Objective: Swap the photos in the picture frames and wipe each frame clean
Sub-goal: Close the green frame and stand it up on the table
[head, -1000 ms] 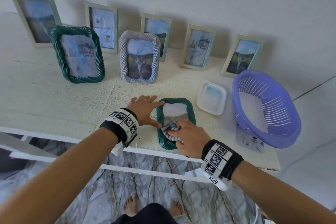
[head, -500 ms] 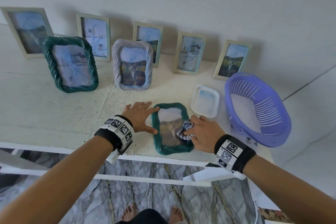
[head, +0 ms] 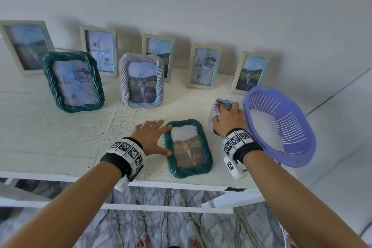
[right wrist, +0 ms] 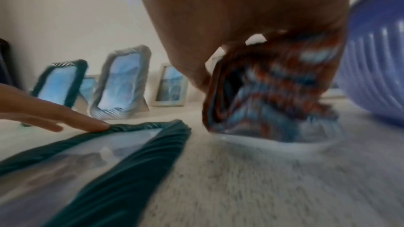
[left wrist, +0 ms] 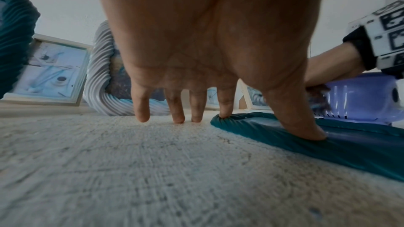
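A green twisted-rim frame (head: 188,148) with a cat photo lies flat near the table's front edge, also visible in the wrist views (left wrist: 341,137) (right wrist: 91,153). My left hand (head: 153,137) lies spread beside it, thumb and forefinger touching its left rim, fingers straight (left wrist: 178,110). My right hand (head: 226,118) grips a striped red-and-blue cloth (head: 221,105) (right wrist: 273,92) over the small white dish (head: 210,122) (right wrist: 284,142), apart from the frame. Another green frame (head: 73,81) and a grey twisted frame (head: 142,80) stand upright further back.
Several pale flat-rimmed frames (head: 204,66) lean against the wall at the back. A purple slotted basket (head: 279,125) sits at the right, close to my right hand. The table's front edge (head: 161,184) is just below the lying frame, with marble floor beneath.
My right hand has lifted the cloth off the lying frame's glass and carried it back and to the right, onto the white dish. The left hand stays at the frame's left rim.
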Demonstrator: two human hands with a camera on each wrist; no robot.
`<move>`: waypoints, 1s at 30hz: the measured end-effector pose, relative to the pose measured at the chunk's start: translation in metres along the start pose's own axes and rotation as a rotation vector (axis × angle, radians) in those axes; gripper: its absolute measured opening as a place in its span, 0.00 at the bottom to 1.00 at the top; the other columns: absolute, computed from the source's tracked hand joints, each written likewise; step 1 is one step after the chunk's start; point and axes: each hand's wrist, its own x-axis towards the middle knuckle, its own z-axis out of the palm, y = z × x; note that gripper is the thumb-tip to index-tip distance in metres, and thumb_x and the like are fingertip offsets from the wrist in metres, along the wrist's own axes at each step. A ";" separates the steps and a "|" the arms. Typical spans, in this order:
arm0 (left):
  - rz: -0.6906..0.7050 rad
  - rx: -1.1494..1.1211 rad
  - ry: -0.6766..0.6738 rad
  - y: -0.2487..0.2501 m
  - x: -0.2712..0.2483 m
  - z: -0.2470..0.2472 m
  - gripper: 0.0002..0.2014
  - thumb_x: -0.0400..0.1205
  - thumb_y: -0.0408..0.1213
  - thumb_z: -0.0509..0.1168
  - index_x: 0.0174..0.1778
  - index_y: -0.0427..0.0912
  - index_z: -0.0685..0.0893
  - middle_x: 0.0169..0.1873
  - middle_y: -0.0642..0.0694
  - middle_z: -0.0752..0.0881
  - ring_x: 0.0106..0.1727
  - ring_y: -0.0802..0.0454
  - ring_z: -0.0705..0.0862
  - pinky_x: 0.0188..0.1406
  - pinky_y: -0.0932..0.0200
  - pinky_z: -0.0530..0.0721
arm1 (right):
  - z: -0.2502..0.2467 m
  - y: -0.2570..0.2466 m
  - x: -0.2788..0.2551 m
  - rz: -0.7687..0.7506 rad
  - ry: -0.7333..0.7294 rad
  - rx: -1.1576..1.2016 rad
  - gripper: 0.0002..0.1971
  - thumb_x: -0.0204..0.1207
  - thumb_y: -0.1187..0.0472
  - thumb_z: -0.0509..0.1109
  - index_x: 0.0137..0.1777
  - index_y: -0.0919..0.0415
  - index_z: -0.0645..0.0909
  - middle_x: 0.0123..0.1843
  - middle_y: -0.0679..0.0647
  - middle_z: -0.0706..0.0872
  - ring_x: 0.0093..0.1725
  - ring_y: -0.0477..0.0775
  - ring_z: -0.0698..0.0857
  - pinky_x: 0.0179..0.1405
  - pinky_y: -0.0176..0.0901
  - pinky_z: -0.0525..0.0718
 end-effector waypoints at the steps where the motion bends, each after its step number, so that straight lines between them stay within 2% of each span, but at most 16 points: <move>1: 0.001 0.002 0.002 0.000 0.000 0.000 0.49 0.72 0.73 0.64 0.85 0.61 0.49 0.86 0.51 0.48 0.85 0.45 0.49 0.80 0.35 0.53 | 0.004 -0.001 0.005 0.033 -0.037 0.004 0.31 0.79 0.45 0.60 0.78 0.60 0.63 0.76 0.66 0.60 0.71 0.71 0.67 0.62 0.59 0.78; 3: -0.002 0.001 0.001 0.000 0.000 0.001 0.49 0.72 0.72 0.64 0.85 0.61 0.49 0.86 0.51 0.48 0.86 0.45 0.49 0.80 0.34 0.53 | 0.015 0.000 0.012 0.084 -0.147 0.025 0.39 0.78 0.39 0.60 0.82 0.59 0.55 0.80 0.68 0.54 0.76 0.73 0.61 0.69 0.63 0.71; 6: -0.002 0.007 -0.003 0.000 0.000 0.000 0.49 0.72 0.72 0.64 0.85 0.61 0.49 0.86 0.51 0.47 0.86 0.45 0.48 0.80 0.34 0.53 | 0.035 0.003 0.014 0.081 -0.236 -0.011 0.47 0.77 0.30 0.55 0.85 0.56 0.39 0.85 0.68 0.40 0.82 0.73 0.48 0.79 0.68 0.54; 8: -0.001 0.007 -0.009 0.000 0.000 0.000 0.49 0.72 0.73 0.64 0.85 0.61 0.49 0.86 0.51 0.47 0.86 0.45 0.48 0.81 0.35 0.53 | 0.042 0.005 0.013 0.072 -0.265 -0.008 0.49 0.76 0.27 0.52 0.85 0.54 0.34 0.85 0.67 0.35 0.83 0.73 0.42 0.81 0.69 0.48; 11: -0.002 0.007 -0.013 0.000 0.000 -0.001 0.49 0.72 0.72 0.64 0.85 0.61 0.48 0.86 0.50 0.47 0.86 0.45 0.48 0.81 0.35 0.53 | 0.039 0.006 0.012 0.071 -0.311 0.012 0.49 0.75 0.25 0.49 0.85 0.52 0.32 0.84 0.66 0.32 0.83 0.72 0.39 0.81 0.68 0.45; 13: -0.004 0.016 -0.023 0.001 -0.001 -0.002 0.49 0.73 0.72 0.63 0.85 0.60 0.47 0.86 0.50 0.46 0.86 0.45 0.48 0.82 0.35 0.52 | 0.033 0.004 0.006 0.054 -0.270 0.029 0.48 0.76 0.26 0.49 0.85 0.54 0.35 0.85 0.67 0.34 0.84 0.71 0.39 0.82 0.67 0.45; 15: -0.007 0.039 -0.045 0.004 -0.002 -0.003 0.49 0.74 0.72 0.62 0.86 0.59 0.45 0.86 0.48 0.45 0.86 0.44 0.47 0.82 0.35 0.51 | 0.025 -0.001 -0.007 -0.021 -0.129 0.017 0.44 0.79 0.30 0.50 0.86 0.57 0.42 0.85 0.68 0.40 0.84 0.71 0.41 0.82 0.66 0.47; 17: -0.018 0.050 -0.056 0.007 -0.004 -0.004 0.50 0.75 0.70 0.62 0.86 0.57 0.44 0.86 0.46 0.45 0.86 0.43 0.49 0.82 0.35 0.52 | 0.020 -0.009 -0.029 -0.153 0.038 -0.006 0.36 0.82 0.38 0.52 0.83 0.59 0.55 0.83 0.68 0.54 0.82 0.71 0.54 0.80 0.65 0.56; 19: -0.039 0.043 -0.029 0.012 -0.006 -0.005 0.49 0.75 0.68 0.65 0.86 0.55 0.46 0.86 0.44 0.51 0.84 0.41 0.55 0.81 0.37 0.57 | 0.021 -0.015 -0.055 -0.263 0.107 0.034 0.25 0.83 0.44 0.55 0.74 0.58 0.68 0.71 0.65 0.72 0.70 0.67 0.71 0.68 0.58 0.72; 21: -0.067 0.053 0.033 0.021 -0.012 -0.006 0.47 0.76 0.65 0.66 0.86 0.53 0.51 0.83 0.45 0.63 0.79 0.41 0.67 0.78 0.41 0.63 | 0.026 -0.017 -0.077 -0.267 -0.011 0.136 0.20 0.83 0.49 0.57 0.69 0.59 0.71 0.61 0.61 0.78 0.60 0.62 0.77 0.56 0.52 0.79; 23: -0.083 0.050 0.094 0.033 -0.016 -0.003 0.40 0.79 0.59 0.65 0.84 0.53 0.57 0.73 0.46 0.77 0.71 0.44 0.77 0.71 0.45 0.70 | 0.033 -0.016 -0.089 -0.213 -0.147 0.187 0.20 0.83 0.51 0.58 0.70 0.61 0.70 0.59 0.61 0.78 0.61 0.62 0.77 0.55 0.52 0.78; 24: -0.093 0.025 0.124 0.039 -0.018 0.001 0.36 0.81 0.55 0.64 0.84 0.52 0.59 0.69 0.46 0.80 0.67 0.44 0.79 0.67 0.47 0.73 | 0.035 -0.017 -0.092 -0.199 -0.161 0.203 0.20 0.83 0.52 0.58 0.70 0.61 0.70 0.59 0.61 0.78 0.61 0.62 0.77 0.55 0.51 0.78; 27: -0.136 -0.161 0.202 0.053 -0.023 0.011 0.31 0.84 0.50 0.60 0.83 0.48 0.62 0.66 0.42 0.82 0.65 0.42 0.81 0.65 0.50 0.76 | 0.039 -0.019 -0.091 -0.109 -0.151 0.389 0.18 0.81 0.55 0.61 0.67 0.62 0.74 0.58 0.62 0.80 0.58 0.62 0.79 0.55 0.49 0.77; 30: -0.175 -0.347 0.263 0.062 -0.030 0.011 0.30 0.85 0.50 0.61 0.82 0.45 0.65 0.64 0.39 0.84 0.64 0.40 0.81 0.62 0.52 0.76 | 0.041 -0.011 -0.081 0.099 -0.251 0.706 0.15 0.80 0.60 0.65 0.57 0.74 0.81 0.54 0.68 0.86 0.55 0.66 0.84 0.53 0.54 0.80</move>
